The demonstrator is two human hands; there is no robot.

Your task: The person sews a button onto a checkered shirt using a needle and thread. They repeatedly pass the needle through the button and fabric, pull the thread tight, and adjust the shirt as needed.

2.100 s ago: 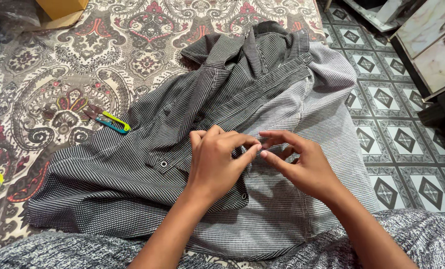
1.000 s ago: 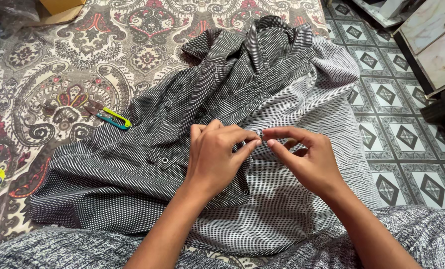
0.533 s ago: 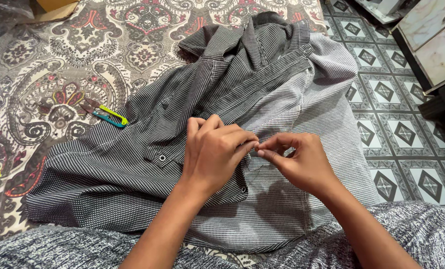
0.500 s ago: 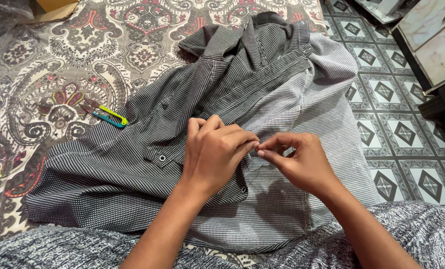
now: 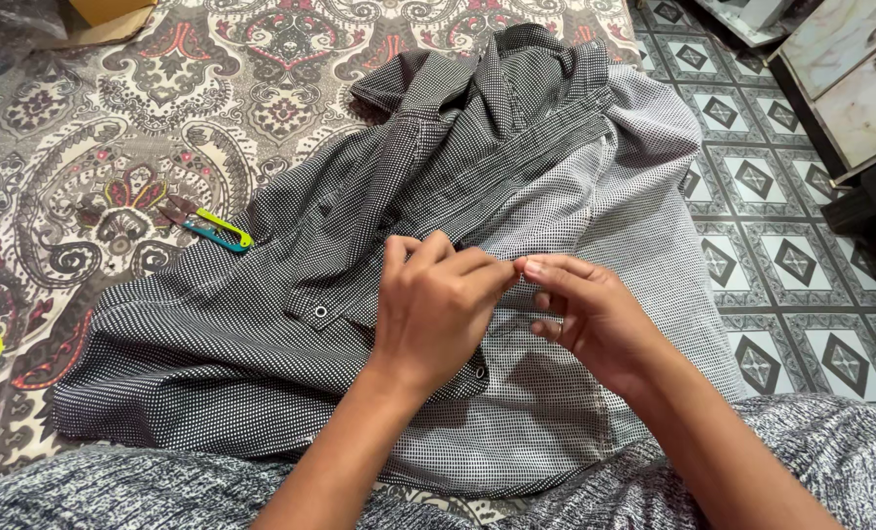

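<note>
A patterned bedsheet (image 5: 114, 118) fills the left and top of the frame, with tiled floor (image 5: 801, 285) at the right. A black-and-white checked shirt (image 5: 261, 334) lies spread across the middle. At centre, the left hand (image 5: 438, 309) and right hand (image 5: 590, 319) meet fingertip to fingertip, pinching the shirt's fabric. Small thread snips (image 5: 207, 226) lie at centre left.

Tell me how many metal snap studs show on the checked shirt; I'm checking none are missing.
2 on the shirt: one snap stud on a flap corner left of the left hand, another stud by that hand's wrist. Folds and the hands may hide more.
</note>
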